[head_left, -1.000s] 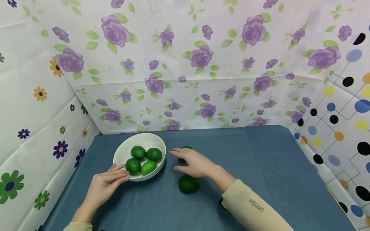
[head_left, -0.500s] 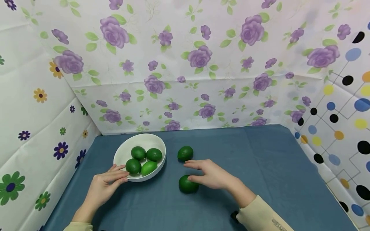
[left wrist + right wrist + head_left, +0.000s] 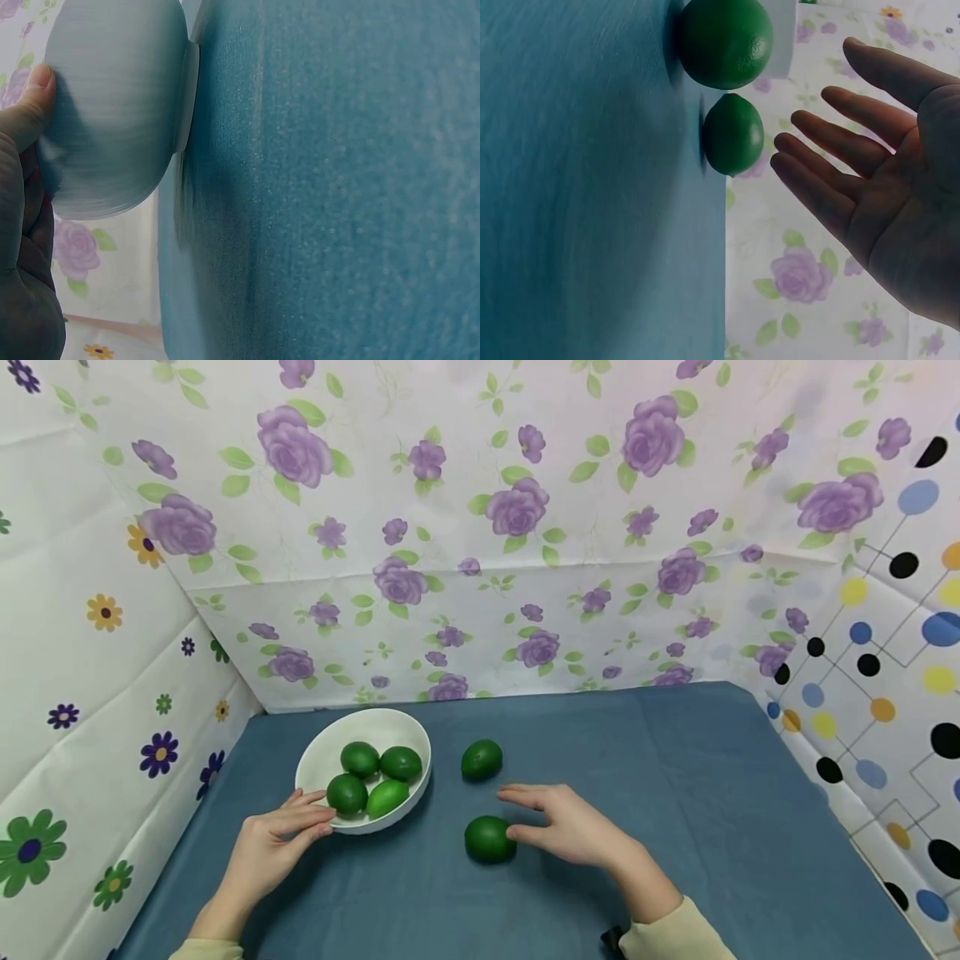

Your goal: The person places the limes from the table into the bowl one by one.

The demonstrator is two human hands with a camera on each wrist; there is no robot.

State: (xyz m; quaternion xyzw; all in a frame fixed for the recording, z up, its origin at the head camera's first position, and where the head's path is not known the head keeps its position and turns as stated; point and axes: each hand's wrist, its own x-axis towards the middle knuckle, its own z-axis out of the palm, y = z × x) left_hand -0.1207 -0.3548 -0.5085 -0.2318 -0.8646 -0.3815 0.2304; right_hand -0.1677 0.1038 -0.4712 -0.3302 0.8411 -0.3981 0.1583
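A white bowl (image 3: 318, 758) stands at the left of the table with several green limes (image 3: 360, 759) in it, one of them lighter green. My left hand (image 3: 262, 850) grips the bowl's near rim; in the left wrist view the thumb (image 3: 36, 94) presses the bowl's outer wall (image 3: 112, 112). To the right of the bowl, two dark green limes lie on the cloth: a farther lime (image 3: 482, 760) and a nearer lime (image 3: 491, 839). My right hand (image 3: 573, 828) hovers just right of the nearer one, fingers spread and holding nothing, as the right wrist view of the hand (image 3: 885, 165) confirms.
A blue cloth (image 3: 675, 793) covers the table. Behind it hangs a white sheet with purple roses (image 3: 517, 508). Patterned sheets enclose the sides: flowers on the left sheet (image 3: 112, 677), coloured dots on the right sheet (image 3: 900, 710).
My right hand has drawn back to the right and nearer, away from the bowl's side, uncovering the farther lime. The left hand has stayed on the bowl's rim.
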